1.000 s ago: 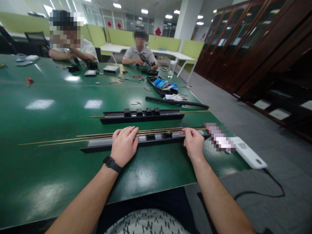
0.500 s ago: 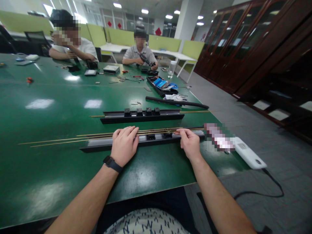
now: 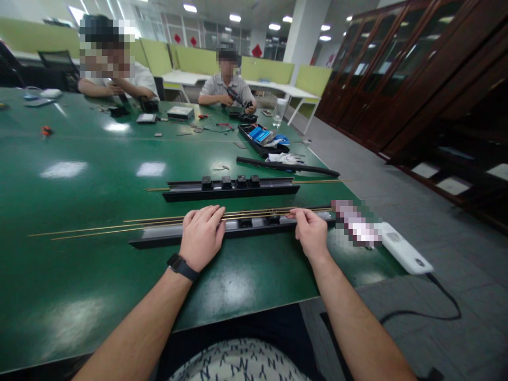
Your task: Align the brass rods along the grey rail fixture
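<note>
green table [image 3: 79, 201], dark wood cabinets [image 3: 416, 69], grey floor [image 3: 397, 185], ceiling lights [image 3: 230, 17].

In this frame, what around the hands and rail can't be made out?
- Head view: the left hand covers the black rail and brass rods beneath it.
- The right hand itself hides whether it pinches the rods.
- A blurred patch masks whatever lies at the rail's right end.
- Small parts beyond the second rail: too small to identify.

Bright, even indoor light from ceiling panels [image 3: 190, 8]. The green table [image 3: 79, 211] throws white glare patches at me. Faint soft shadows under my left hand [image 3: 202, 235] and right hand [image 3: 313, 233]. Both are sharp, and the brass rods [image 3: 119, 225] are crisp. Wide-angle bend at the edges stretches my forearms. Wooden cabinets [image 3: 416, 79] are dark, far room slightly soft.
</note>
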Tool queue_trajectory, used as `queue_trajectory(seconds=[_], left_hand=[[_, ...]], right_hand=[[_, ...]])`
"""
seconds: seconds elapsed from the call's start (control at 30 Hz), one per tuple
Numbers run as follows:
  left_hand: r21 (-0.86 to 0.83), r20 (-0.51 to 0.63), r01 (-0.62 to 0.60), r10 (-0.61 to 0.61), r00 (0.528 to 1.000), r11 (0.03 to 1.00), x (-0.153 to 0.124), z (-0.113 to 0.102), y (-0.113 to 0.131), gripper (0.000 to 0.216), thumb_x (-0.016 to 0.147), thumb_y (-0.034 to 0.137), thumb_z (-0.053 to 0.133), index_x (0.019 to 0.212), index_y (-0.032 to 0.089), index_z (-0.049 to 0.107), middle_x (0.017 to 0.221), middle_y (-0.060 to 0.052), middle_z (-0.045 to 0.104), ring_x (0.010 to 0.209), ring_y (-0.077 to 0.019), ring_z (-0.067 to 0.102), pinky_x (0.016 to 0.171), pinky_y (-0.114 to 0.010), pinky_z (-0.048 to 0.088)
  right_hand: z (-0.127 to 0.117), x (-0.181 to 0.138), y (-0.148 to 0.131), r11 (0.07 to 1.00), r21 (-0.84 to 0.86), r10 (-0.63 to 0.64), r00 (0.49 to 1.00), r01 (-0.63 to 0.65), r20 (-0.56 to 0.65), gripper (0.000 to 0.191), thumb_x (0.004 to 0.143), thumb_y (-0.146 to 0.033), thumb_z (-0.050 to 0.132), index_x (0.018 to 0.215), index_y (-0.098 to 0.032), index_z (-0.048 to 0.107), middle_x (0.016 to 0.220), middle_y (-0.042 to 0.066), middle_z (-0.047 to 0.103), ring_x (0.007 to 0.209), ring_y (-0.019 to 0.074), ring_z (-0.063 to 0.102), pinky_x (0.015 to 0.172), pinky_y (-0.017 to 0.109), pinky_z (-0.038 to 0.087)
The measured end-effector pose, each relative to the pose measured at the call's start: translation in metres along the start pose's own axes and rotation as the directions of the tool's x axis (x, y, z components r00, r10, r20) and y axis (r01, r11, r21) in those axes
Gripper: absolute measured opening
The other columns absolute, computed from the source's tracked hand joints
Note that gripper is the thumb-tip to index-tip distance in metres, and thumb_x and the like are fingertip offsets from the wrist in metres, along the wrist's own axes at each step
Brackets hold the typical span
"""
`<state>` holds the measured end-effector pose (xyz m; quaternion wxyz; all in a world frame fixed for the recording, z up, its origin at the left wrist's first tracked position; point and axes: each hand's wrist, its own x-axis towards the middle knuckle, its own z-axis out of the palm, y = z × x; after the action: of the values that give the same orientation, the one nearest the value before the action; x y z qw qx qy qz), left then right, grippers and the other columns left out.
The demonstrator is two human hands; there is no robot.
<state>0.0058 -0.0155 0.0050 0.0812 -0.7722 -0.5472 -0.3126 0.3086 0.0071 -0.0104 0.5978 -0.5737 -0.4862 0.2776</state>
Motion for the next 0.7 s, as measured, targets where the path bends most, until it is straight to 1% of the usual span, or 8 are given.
queue_trajectory(seconds=[0.2,0.43,0.57,0.63,0.7], left_hand=[[0.006,-0.002,-0.004,0.004,1.0,1.0,0.0,0.0,0.0,0.033,0.106,0.029,0.05,0.132,0.022,0.07,0.135,-0.011,0.076,0.127,-0.0305,0.069,0.108,-0.052,0.042],[0.001,0.01,-0.002,0.002,1.0,1.0,0.0,-0.001,0.0,0.034,0.106,0.028,0.049,0.132,0.022,0.07,0.136,-0.011,0.075,0.128,-0.0306,0.068,0.108,-0.052,0.042],[0.003,0.009,-0.003,0.003,1.0,1.0,0.0,-0.001,0.0,0.034,0.106,0.028,0.049,0.132,0.022,0.071,0.136,-0.012,0.075,0.128,-0.0308,0.068,0.108,-0.052,0.043],[-0.002,0.011,-0.003,0.003,1.0,1.0,0.0,0.0,-0.001,0.034,0.106,0.028,0.05,0.132,0.021,0.071,0.136,-0.012,0.075,0.128,-0.0309,0.068,0.109,-0.052,0.043],[-0.003,0.013,-0.001,0.001,1.0,1.0,0.0,0.0,-0.001,0.034,0.105,0.028,0.05,0.132,0.021,0.071,0.136,-0.012,0.075,0.128,-0.031,0.068,0.109,-0.052,0.043]], right_hand=[[-0.001,0.003,0.002,1.0,-0.005,0.001,0.998,-0.002,-0.056,0.041,0.09,-0.057,0.071,0.094,-0.017,0.079,0.089,0.009,0.082,0.036,0.0089,0.049,0.034,0.024,0.036],[-0.002,0.006,0.005,0.999,-0.033,0.016,0.991,-0.02,-0.13,0.035,0.089,-0.051,0.07,0.091,-0.018,0.079,0.082,0.007,0.081,0.036,0.0097,0.049,0.034,0.024,0.034],[-0.003,0.008,0.006,0.999,-0.029,0.032,0.986,-0.037,-0.164,0.031,0.089,-0.047,0.069,0.091,-0.017,0.079,0.083,0.007,0.082,0.036,0.0098,0.049,0.034,0.024,0.034],[-0.004,0.01,0.007,0.998,-0.044,0.032,0.981,-0.042,-0.193,0.033,0.089,-0.048,0.068,0.091,-0.017,0.079,0.083,0.007,0.082,0.035,0.01,0.05,0.034,0.024,0.034],[-0.006,0.011,0.009,0.995,-0.096,0.019,0.978,-0.04,-0.206,0.038,0.09,-0.052,0.066,0.092,-0.017,0.079,0.082,0.007,0.081,0.036,0.0107,0.051,0.035,0.025,0.035]])
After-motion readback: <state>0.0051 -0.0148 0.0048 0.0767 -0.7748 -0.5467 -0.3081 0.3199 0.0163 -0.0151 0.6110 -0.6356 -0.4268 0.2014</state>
